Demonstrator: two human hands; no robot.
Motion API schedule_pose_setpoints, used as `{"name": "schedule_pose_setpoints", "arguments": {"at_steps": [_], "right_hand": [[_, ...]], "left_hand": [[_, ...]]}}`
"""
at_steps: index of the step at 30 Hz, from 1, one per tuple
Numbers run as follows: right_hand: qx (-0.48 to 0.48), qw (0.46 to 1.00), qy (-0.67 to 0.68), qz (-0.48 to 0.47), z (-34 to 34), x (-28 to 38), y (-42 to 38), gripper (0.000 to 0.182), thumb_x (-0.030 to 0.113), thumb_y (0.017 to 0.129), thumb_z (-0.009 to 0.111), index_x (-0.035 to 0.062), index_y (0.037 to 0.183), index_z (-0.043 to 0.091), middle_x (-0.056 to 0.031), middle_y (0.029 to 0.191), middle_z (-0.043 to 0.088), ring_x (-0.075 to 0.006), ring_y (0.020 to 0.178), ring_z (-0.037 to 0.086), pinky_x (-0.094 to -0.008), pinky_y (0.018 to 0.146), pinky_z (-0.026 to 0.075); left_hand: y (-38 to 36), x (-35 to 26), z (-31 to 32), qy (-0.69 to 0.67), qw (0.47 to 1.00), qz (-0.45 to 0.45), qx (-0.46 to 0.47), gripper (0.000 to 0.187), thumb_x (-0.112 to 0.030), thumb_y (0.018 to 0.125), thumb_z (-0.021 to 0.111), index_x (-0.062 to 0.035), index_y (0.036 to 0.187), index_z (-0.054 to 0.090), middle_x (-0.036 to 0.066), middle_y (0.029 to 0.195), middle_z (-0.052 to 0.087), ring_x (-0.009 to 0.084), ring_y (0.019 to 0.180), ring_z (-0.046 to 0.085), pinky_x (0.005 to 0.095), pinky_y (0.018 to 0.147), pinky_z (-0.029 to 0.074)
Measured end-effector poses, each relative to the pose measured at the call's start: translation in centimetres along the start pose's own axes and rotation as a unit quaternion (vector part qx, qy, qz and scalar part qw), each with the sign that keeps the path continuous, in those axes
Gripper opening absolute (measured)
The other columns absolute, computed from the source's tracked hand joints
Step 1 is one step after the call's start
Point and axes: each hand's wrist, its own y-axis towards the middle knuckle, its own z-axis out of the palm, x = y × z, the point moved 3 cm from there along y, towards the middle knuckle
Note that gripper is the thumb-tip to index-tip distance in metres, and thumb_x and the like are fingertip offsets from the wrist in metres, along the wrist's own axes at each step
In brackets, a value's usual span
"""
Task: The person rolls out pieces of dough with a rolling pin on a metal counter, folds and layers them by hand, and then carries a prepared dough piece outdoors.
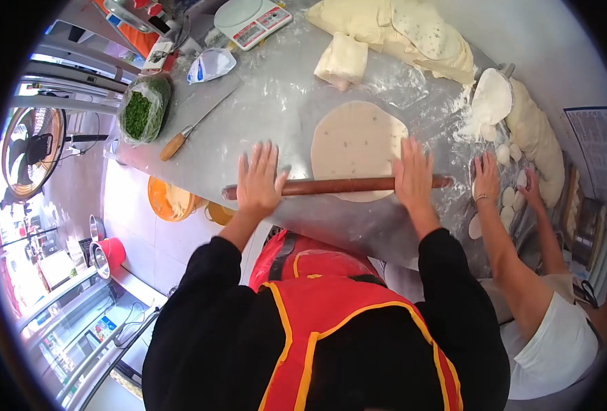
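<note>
A flat round sheet of dough (pixel 355 140) with small darker flecks lies on the grey floured table (pixel 276 109). Across its near part rests a brown wooden rolling pin (pixel 337 186). My left hand (pixel 258 179) lies flat over the pin's left part, fingers spread and pointing forward. Over the right part lies my right hand (pixel 414 172), its fingers stretched out at the dough's right edge. Both palms touch the pin without the fingers wrapping round it.
At the right, a co-worker's hands (pixel 486 179) are beside small dough pieces (pixel 508 197). Large dough (pixel 427 41) lies at the back, near a white scale (pixel 252 20). A wooden-handled knife (pixel 173 146) and a bag of chopped greens (pixel 139 115) are at the left.
</note>
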Motion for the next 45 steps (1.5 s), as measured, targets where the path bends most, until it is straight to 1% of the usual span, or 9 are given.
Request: {"name": "schedule_pose_setpoints", "arguments": {"at_steps": [5, 10, 15, 22, 28, 31, 37, 40, 45], "right_hand": [[-0.013, 0.998, 0.037, -0.046, -3.2, 1.4, -9.0, 0.058, 0.022, 0.083, 0.067, 0.0057, 0.135, 0.049, -0.0151, 0.134, 0.052, -0.0320, 0.123, 0.050, -0.0542, 0.108, 0.032], [0.037, 0.986, 0.057, -0.155, -3.4, -0.5, -6.9, 0.057, 0.019, 0.078, 0.071, 0.0072, 0.131, 0.052, -0.0115, 0.116, 0.056, -0.0313, 0.112, 0.053, -0.0537, 0.109, 0.031], [0.076, 0.987, 0.039, -0.138, -0.9, 5.8, 2.5, 0.070, 0.025, 0.084, 0.068, 0.0047, 0.142, 0.037, -0.0145, 0.143, 0.042, -0.0321, 0.136, 0.037, -0.0565, 0.112, 0.023], [-0.082, 0.986, 0.077, -0.119, 4.3, 11.9, 19.4, 0.060, 0.020, 0.093, 0.052, 0.0066, 0.147, 0.029, -0.0161, 0.151, 0.034, -0.0353, 0.139, 0.032, -0.0594, 0.111, 0.020], [0.007, 0.990, 0.051, -0.130, 3.0, 7.9, 7.3, 0.064, 0.024, 0.090, 0.056, 0.0058, 0.146, 0.032, -0.0155, 0.149, 0.035, -0.0317, 0.141, 0.029, -0.0589, 0.112, 0.017], [-0.007, 0.993, 0.062, -0.100, -0.4, 6.0, 0.9, 0.057, 0.017, 0.090, 0.056, 0.0022, 0.142, 0.039, -0.0204, 0.139, 0.046, -0.0382, 0.131, 0.041, -0.0541, 0.111, 0.024], [-0.031, 0.925, 0.210, 0.313, 2.4, -2.5, -1.2, 0.054, 0.022, 0.084, 0.069, -0.0030, 0.127, 0.050, -0.0201, 0.125, 0.057, -0.0303, 0.108, 0.058, -0.0375, 0.093, 0.046], [0.030, 0.884, 0.230, 0.406, 0.5, -0.7, 1.2, 0.051, 0.027, 0.080, 0.074, -0.0038, 0.116, 0.056, -0.0151, 0.103, 0.067, -0.0250, 0.087, 0.065, -0.0374, 0.076, 0.051], [0.085, 0.930, 0.189, 0.304, 3.2, -2.8, 3.0, 0.033, 0.024, 0.078, 0.073, -0.0008, 0.096, 0.061, -0.0144, 0.070, 0.064, -0.0302, 0.065, 0.064, -0.0411, 0.060, 0.048]], "left_hand": [[-8.8, -2.0, -0.6, -0.046, 0.998, 0.026, 0.025, 0.059, -0.031, 0.082, 0.067, -0.0032, 0.132, 0.050, 0.014, 0.132, 0.053, 0.0303, 0.123, 0.049, 0.0446, 0.102, 0.035], [-9.7, -0.3, -1.7, -0.122, 0.992, 0.025, 0.034, 0.041, -0.023, 0.080, 0.069, -0.0068, 0.115, 0.057, 0.011, 0.106, 0.058, 0.0291, 0.098, 0.055, 0.0439, 0.088, 0.040], [-9.8, 3.6, -2.8, -0.127, 0.990, -0.059, 0.017, 0.044, -0.018, 0.082, 0.067, -0.0077, 0.123, 0.057, 0.010, 0.105, 0.057, 0.0307, 0.097, 0.054, 0.0430, 0.086, 0.041], [-2.8, 8.1, -2.9, -0.114, 0.990, -0.068, -0.055, 0.040, -0.016, 0.080, 0.068, -0.0080, 0.120, 0.063, 0.010, 0.101, 0.056, 0.0302, 0.095, 0.054, 0.0415, 0.083, 0.044], [-5.8, 5.8, -1.1, -0.152, 0.988, -0.032, -0.016, 0.044, -0.016, 0.073, 0.073, -0.0075, 0.114, 0.059, 0.012, 0.101, 0.056, 0.0333, 0.094, 0.056, 0.0431, 0.081, 0.046], [-8.5, 3.8, -1.2, -0.173, 0.984, -0.054, -0.001, 0.039, -0.016, 0.072, 0.075, -0.0066, 0.104, 0.055, 0.014, 0.100, 0.056, 0.0339, 0.094, 0.056, 0.0438, 0.079, 0.046], [-15.6, 6.3, -3.5, -0.173, 0.964, -0.200, 0.003, 0.036, -0.017, 0.076, 0.075, -0.0049, 0.103, 0.054, 0.015, 0.095, 0.056, 0.0353, 0.090, 0.056, 0.0437, 0.077, 0.046], [-17.4, 8.9, -3.0, -0.150, 0.943, -0.294, -0.046, 0.034, -0.018, 0.080, 0.074, -0.0044, 0.104, 0.054, 0.016, 0.096, 0.056, 0.0361, 0.093, 0.055, 0.0460, 0.079, 0.045], [-12.4, 12.1, -1.6, -0.076, 0.940, -0.325, -0.072, 0.034, -0.017, 0.082, 0.070, -0.0001, 0.108, 0.053, 0.019, 0.103, 0.057, 0.0378, 0.102, 0.053, 0.0462, 0.089, 0.043]]}}
